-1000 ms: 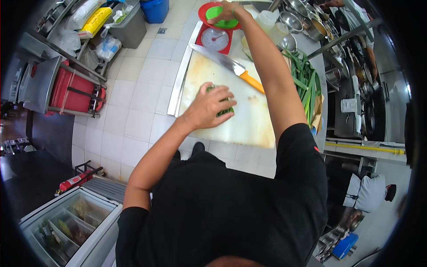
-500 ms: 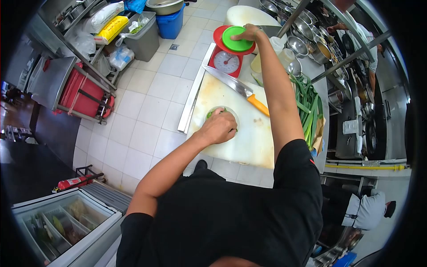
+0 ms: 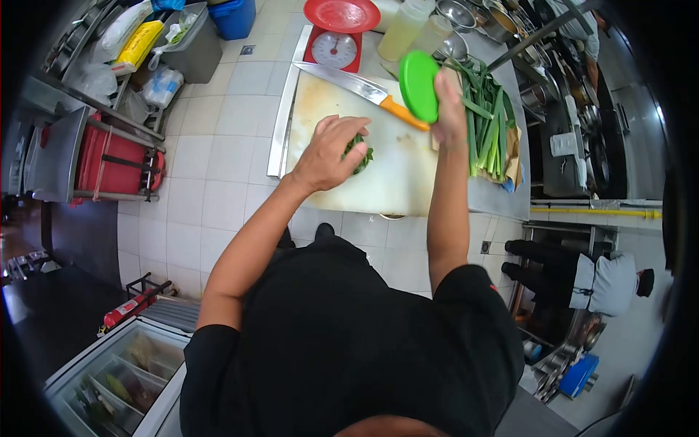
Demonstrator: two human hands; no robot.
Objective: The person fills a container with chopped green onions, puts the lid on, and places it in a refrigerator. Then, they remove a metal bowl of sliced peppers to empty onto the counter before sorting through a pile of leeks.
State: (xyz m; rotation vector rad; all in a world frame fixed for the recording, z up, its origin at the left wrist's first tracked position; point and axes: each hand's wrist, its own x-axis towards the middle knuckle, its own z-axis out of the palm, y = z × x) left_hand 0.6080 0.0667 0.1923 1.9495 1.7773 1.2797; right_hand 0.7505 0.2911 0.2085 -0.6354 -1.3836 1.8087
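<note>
My right hand (image 3: 449,105) is closed on a round green lid (image 3: 418,86), holding it tilted over the right side of the white cutting board (image 3: 397,175). My left hand (image 3: 329,151) is over the middle of the board, thumb and fingers apart around some cut green leaves (image 3: 360,156). The hand mostly hides whatever holds the leaves. A knife with an orange handle (image 3: 405,113) lies across the board's far part, its blade pointing left. Part of the handle is behind the lid.
A red kitchen scale (image 3: 335,49) stands beyond the board. Long green leeks (image 3: 489,120) lie to the right, near squeeze bottles (image 3: 402,33) and metal bowls (image 3: 455,45). A co-worker (image 3: 608,280) stands at the far right. An open-topped freezer (image 3: 156,408) is at lower left.
My right hand has taken the green lid off the scale's red pan and brought it back toward me, turned on its side. My left hand's fingers have spread from their bunched pose over the leaves.
</note>
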